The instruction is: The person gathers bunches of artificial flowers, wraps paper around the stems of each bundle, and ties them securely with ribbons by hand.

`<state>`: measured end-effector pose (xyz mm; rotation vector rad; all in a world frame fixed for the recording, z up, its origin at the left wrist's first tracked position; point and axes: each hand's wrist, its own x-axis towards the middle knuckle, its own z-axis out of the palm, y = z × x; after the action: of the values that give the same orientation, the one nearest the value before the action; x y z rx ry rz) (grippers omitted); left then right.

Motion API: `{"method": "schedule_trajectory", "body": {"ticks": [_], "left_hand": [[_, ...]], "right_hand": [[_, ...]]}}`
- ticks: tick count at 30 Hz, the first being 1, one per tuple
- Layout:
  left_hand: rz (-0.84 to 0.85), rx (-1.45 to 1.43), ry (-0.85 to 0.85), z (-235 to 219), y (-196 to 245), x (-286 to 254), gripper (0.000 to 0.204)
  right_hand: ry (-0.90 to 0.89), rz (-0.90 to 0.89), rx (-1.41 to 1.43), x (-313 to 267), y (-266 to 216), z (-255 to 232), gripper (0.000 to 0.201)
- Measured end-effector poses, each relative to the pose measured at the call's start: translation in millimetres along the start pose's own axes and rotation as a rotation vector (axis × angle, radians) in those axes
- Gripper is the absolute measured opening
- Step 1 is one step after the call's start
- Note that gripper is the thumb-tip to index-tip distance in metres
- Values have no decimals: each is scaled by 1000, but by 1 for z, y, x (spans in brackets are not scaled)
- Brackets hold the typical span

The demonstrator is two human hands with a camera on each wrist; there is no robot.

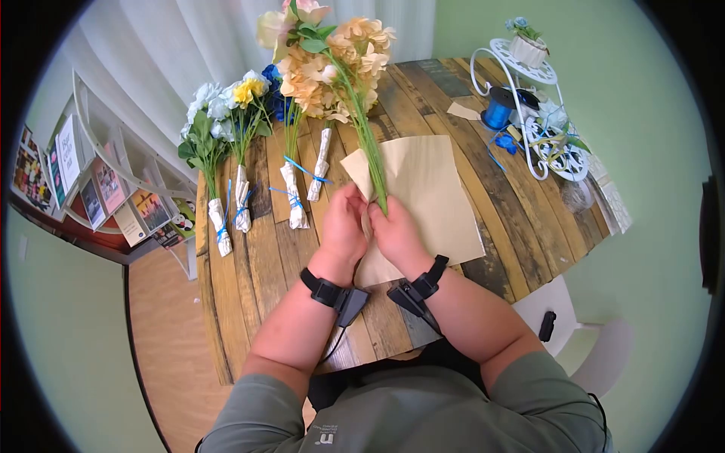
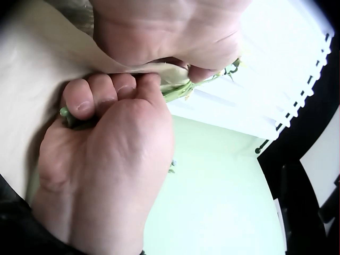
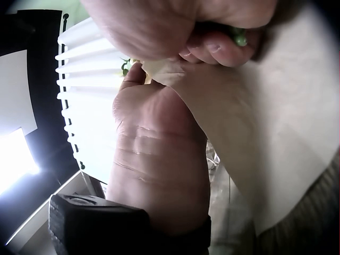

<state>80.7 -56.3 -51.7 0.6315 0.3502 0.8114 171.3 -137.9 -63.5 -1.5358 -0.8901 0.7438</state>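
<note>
Green stems (image 1: 365, 136) of a bouquet with peach and pink blooms (image 1: 340, 57) are gripped by the right hand (image 1: 398, 235), over a sheet of brown paper (image 1: 442, 192). The left hand (image 1: 345, 230) holds the paper's raised left edge beside the stems. In the left wrist view, the right hand's (image 2: 114, 143) fingers curl round the stems, a cut end (image 2: 65, 112) poking out; the left hand (image 2: 170, 32) is above. The right wrist view has the left hand (image 3: 159, 133) pinching the paper (image 3: 239, 117) below the right hand (image 3: 175, 26). Some fingertips are hidden.
Several small bouquets wrapped in white paper with blue ribbon, one wrap (image 1: 294, 198) among them, lie at the left of the wooden table (image 1: 529, 219). At the right stand a blue ribbon spool (image 1: 498, 109) and a white metal stand (image 1: 535, 162). A magazine rack (image 1: 113, 170) is beyond the left edge.
</note>
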Motion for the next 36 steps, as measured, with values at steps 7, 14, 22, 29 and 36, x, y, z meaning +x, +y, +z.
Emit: {"method": "schedule_trajectory", "body": {"ticks": [7, 14, 22, 29, 36], "left_hand": [[50, -13, 10, 31, 8, -9, 30], [-66, -52, -128, 11, 26, -3, 34], [152, 232, 45, 29, 21, -10, 29], [94, 259, -4, 30, 19, -15, 42], [-29, -107, -106, 36, 34, -13, 52]], "right_hand": [[23, -137, 26, -12, -12, 1, 21], [-69, -101, 214, -9, 2, 9, 16], [-26, -85, 60, -9, 1, 7, 20], [54, -172, -34, -14, -11, 5, 22], [51, -225, -42, -20, -22, 2, 20]]}}
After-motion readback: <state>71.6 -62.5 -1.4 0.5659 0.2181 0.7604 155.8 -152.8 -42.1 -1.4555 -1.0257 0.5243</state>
